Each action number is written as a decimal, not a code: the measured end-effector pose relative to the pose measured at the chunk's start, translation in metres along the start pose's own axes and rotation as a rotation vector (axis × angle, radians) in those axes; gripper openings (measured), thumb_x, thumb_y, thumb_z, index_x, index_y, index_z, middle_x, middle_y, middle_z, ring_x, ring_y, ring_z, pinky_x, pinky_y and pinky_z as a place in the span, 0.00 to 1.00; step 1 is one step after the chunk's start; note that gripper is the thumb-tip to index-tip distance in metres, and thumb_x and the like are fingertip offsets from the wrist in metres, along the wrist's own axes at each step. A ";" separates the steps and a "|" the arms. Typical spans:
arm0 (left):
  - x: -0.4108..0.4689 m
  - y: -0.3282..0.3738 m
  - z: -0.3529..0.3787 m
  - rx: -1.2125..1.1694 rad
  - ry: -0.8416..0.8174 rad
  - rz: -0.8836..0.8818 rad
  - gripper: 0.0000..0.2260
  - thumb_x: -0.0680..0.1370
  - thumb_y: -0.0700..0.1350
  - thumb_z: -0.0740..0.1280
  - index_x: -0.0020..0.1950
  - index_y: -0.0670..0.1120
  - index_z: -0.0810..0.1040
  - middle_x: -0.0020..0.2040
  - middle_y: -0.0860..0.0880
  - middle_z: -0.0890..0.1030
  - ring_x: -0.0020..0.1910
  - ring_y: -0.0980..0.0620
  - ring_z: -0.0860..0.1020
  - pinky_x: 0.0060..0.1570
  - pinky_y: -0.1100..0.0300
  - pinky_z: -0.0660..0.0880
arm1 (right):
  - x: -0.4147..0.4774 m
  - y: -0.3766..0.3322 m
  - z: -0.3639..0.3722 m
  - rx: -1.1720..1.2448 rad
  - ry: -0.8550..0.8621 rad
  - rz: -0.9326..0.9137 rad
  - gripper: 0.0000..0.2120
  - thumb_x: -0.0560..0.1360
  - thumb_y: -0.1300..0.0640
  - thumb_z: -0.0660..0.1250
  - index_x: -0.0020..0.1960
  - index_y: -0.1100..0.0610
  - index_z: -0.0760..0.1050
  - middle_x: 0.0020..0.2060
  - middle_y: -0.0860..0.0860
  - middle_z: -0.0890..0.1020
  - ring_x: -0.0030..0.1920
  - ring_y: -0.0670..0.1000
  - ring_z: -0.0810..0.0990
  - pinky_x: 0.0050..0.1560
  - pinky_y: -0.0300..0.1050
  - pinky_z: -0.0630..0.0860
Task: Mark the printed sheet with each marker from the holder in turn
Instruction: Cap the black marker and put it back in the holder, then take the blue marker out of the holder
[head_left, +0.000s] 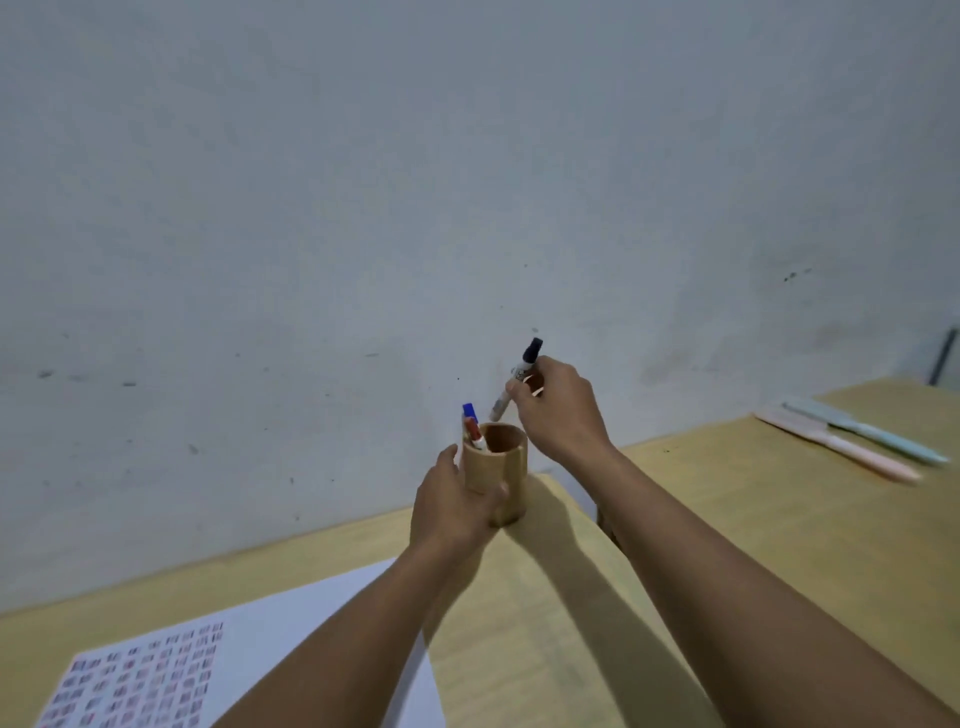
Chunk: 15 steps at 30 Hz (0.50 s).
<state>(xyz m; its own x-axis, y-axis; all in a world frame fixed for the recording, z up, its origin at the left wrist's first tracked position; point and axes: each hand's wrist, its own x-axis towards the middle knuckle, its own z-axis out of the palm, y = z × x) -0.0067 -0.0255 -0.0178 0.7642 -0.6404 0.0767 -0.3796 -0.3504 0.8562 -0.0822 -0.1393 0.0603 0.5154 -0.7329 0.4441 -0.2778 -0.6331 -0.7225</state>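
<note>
A round wooden holder stands near the table's far edge by the wall. My left hand wraps around its left side. A blue-capped marker and a red marker lean inside it on the left. My right hand pinches a black-capped marker with a white barrel, tilted, its lower end just above the holder's rim. The printed sheet, white with rows of small coloured marks, lies at the lower left under my left forearm.
The pale wooden table ends at a grey-white wall. Two pastel knives, one pink and one light blue, lie at the far right. A dark gap separates two table sections behind my right forearm.
</note>
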 end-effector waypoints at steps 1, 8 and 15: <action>0.002 -0.002 0.003 -0.034 -0.001 0.009 0.30 0.73 0.47 0.76 0.73 0.49 0.69 0.62 0.51 0.80 0.55 0.53 0.79 0.49 0.60 0.75 | 0.002 0.005 0.004 -0.017 -0.030 0.010 0.05 0.81 0.54 0.65 0.50 0.55 0.77 0.39 0.47 0.79 0.36 0.45 0.77 0.33 0.40 0.69; 0.015 -0.021 0.028 -0.127 0.046 0.019 0.26 0.60 0.56 0.69 0.58 0.59 0.76 0.50 0.56 0.84 0.48 0.51 0.83 0.45 0.43 0.83 | 0.011 0.026 0.025 -0.165 -0.307 0.101 0.15 0.78 0.58 0.69 0.33 0.59 0.75 0.29 0.51 0.75 0.30 0.49 0.72 0.30 0.40 0.66; 0.012 -0.019 0.023 -0.100 0.051 0.060 0.24 0.66 0.58 0.73 0.61 0.59 0.75 0.51 0.59 0.84 0.49 0.55 0.83 0.46 0.48 0.83 | 0.021 0.027 0.032 -0.120 -0.255 0.111 0.13 0.74 0.65 0.62 0.48 0.59 0.86 0.43 0.53 0.85 0.42 0.51 0.81 0.40 0.44 0.76</action>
<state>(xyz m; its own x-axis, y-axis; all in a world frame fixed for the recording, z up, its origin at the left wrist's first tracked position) -0.0020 -0.0422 -0.0448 0.7684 -0.6214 0.1531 -0.3736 -0.2414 0.8956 -0.0528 -0.1638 0.0331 0.6592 -0.7227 0.2077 -0.4298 -0.5887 -0.6846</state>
